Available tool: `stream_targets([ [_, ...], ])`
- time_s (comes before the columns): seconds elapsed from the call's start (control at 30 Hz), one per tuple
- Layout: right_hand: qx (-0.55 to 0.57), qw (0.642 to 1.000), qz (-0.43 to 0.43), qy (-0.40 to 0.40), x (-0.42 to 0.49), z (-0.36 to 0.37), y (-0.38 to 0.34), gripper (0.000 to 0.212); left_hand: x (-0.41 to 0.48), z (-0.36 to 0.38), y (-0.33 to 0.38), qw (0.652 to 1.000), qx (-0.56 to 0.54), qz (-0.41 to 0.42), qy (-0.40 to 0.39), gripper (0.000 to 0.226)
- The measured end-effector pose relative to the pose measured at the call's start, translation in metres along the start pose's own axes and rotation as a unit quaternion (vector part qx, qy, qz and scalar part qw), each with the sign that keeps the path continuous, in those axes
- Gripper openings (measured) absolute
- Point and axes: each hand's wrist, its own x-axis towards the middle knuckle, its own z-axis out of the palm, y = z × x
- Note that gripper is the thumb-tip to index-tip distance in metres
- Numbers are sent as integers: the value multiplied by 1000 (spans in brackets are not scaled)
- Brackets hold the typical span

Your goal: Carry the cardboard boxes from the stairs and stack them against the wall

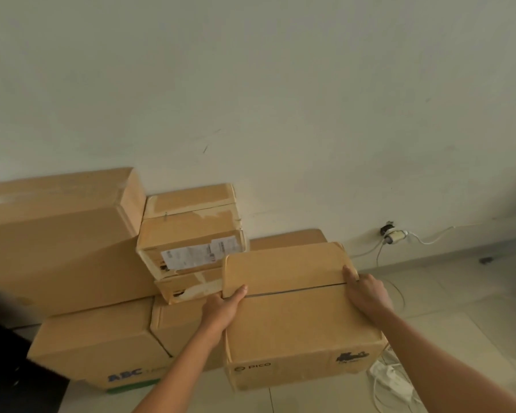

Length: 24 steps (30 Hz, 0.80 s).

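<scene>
I hold a brown cardboard box marked PICO [298, 320] in front of me, above the floor and just right of the stack. My left hand [224, 308] grips its left edge with the thumb on top. My right hand [365, 293] grips its right edge at the flap seam. Against the white wall stands a pile of cardboard boxes: a large one [57, 239] at upper left, a labelled one [191, 234] in the middle, an ABC-printed one [99, 347] below, and another [289, 238] behind the held box.
A wall socket with a white plug and cable [393, 235] is low on the wall at right. White cables and a power strip [390, 380] lie on the tiled floor under the held box. A dark object [15, 368] fills the lower left.
</scene>
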Motion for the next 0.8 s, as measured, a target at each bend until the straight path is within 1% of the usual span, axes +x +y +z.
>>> stream_targets([
  [0.13, -1, 1000, 2, -5, 54, -15, 4, 65, 30, 39, 29, 1000, 2, 7, -7, 45],
  [0.2, 10, 1000, 1, -17, 86, -21, 6, 65, 46, 57, 45, 1000, 16, 2, -3, 44],
  [0.23, 13, 1000, -6, -22, 102, -24, 7, 66, 53, 66, 53, 1000, 24, -6, -8, 50],
  [0.3, 10, 999, -15, -29, 136, -31, 8, 65, 68, 85, 68, 1000, 14, -13, -17, 74],
  [0.33, 6, 999, -15, -34, 151, -34, 9, 65, 77, 95, 74, 1000, 8, -19, -16, 81],
  [0.47, -2, 998, -24, -60, 207, -40, 6, 69, 97, 130, 97, 999, -27, -39, -19, 72],
  [0.57, -8, 996, -21, -84, 243, -35, -2, 71, 117, 143, 108, 998, -29, -52, -7, 80],
  [0.67, -4, 994, -4, -112, 272, -22, -11, 73, 141, 150, 118, 998, -19, -67, 4, 75],
  [0.8, -11, 990, 29, -135, 311, 6, -29, 74, 187, 152, 123, 995, -22, -93, 13, 74],
])
